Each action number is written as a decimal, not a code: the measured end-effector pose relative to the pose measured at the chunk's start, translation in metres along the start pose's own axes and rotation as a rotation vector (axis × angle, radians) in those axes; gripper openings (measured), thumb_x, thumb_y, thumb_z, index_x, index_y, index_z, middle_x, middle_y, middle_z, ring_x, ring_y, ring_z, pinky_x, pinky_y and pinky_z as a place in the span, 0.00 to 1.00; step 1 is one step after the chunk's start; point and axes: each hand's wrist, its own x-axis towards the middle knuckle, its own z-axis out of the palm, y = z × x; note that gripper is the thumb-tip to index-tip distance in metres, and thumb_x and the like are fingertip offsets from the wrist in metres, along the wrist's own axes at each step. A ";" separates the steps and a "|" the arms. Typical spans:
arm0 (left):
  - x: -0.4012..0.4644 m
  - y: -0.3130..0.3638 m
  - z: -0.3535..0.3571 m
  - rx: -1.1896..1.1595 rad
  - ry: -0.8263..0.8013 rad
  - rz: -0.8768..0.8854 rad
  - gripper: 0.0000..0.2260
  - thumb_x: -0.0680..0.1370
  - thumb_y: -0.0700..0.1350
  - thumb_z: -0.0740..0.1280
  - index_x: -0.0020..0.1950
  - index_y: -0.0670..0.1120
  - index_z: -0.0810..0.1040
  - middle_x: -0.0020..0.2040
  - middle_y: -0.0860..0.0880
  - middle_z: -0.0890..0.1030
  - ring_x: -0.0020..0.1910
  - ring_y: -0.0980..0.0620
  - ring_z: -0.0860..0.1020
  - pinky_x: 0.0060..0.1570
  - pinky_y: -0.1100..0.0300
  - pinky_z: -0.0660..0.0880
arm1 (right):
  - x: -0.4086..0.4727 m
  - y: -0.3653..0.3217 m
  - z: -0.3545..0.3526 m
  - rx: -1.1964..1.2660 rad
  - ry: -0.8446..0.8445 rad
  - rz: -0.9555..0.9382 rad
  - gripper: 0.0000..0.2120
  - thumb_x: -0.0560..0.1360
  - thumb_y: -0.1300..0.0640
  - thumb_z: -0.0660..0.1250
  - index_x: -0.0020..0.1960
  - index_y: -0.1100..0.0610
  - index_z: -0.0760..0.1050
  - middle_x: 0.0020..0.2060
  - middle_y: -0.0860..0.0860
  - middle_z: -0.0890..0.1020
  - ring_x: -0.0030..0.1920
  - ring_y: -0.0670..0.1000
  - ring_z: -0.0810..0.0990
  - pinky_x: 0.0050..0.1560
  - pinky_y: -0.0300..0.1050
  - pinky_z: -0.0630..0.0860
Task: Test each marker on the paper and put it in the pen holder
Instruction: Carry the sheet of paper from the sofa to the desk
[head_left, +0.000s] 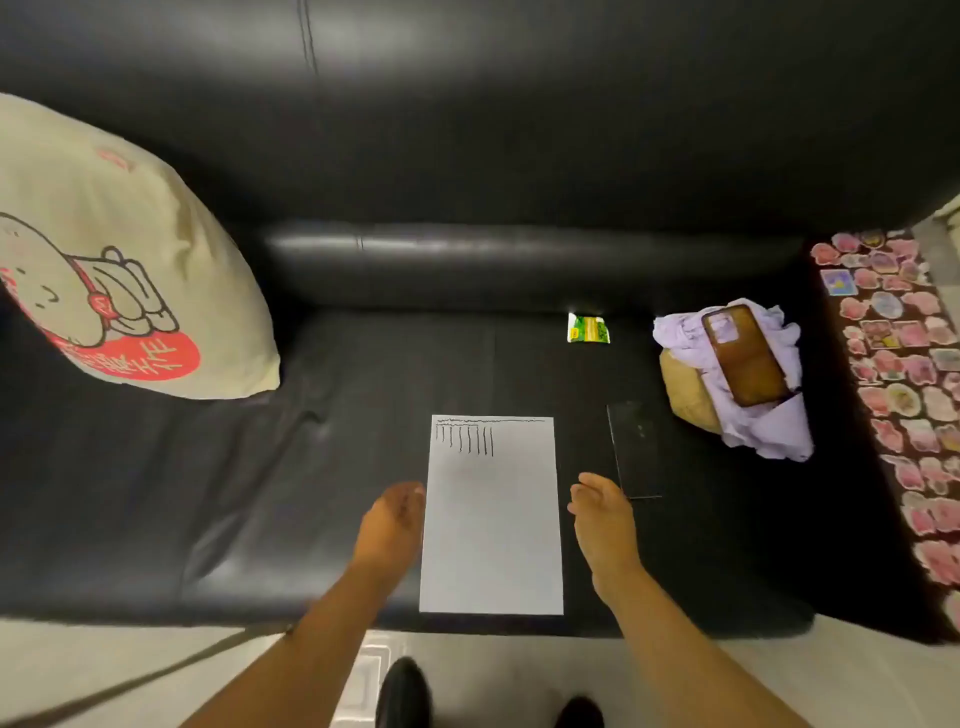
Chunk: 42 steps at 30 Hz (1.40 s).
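Note:
A white sheet of paper (492, 525) lies on the black sofa seat, with a scribbled line along its top and several short black strokes at its upper left. My left hand (390, 525) rests at the sheet's left edge, fingers loose, holding nothing. My right hand (602, 512) hovers at the sheet's right edge, fingers apart and empty. A flat black box-like object (635, 451) lies just right of the paper, beyond my right hand. I see no marker and no upright pen holder.
A cream cushion (111, 265) with a cartoon print leans at the left. A small green packet (588, 329) lies near the seat back. A brown phone (744, 355) sits on lilac cloth (769, 426) at the right. A sticker-covered surface (904, 395) borders the sofa's right side.

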 end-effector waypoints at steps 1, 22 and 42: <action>0.010 -0.011 0.010 0.007 -0.004 -0.035 0.09 0.81 0.46 0.56 0.47 0.50 0.75 0.43 0.51 0.78 0.36 0.57 0.75 0.35 0.65 0.69 | 0.009 0.011 0.008 -0.050 -0.005 0.004 0.17 0.83 0.58 0.61 0.70 0.56 0.72 0.65 0.55 0.78 0.59 0.51 0.77 0.56 0.43 0.72; 0.053 -0.086 0.104 -0.119 0.122 -0.102 0.20 0.74 0.47 0.71 0.63 0.45 0.70 0.43 0.49 0.77 0.38 0.54 0.76 0.32 0.69 0.68 | 0.036 0.089 0.069 -0.543 0.157 -0.049 0.27 0.75 0.50 0.74 0.69 0.59 0.71 0.62 0.59 0.76 0.62 0.60 0.75 0.58 0.60 0.79; 0.010 -0.105 0.043 0.011 0.116 0.008 0.15 0.75 0.62 0.63 0.49 0.50 0.72 0.40 0.55 0.78 0.39 0.54 0.77 0.31 0.63 0.69 | -0.014 0.091 0.037 -0.137 -0.043 -0.261 0.09 0.80 0.55 0.68 0.43 0.55 0.71 0.26 0.49 0.73 0.26 0.44 0.68 0.26 0.34 0.68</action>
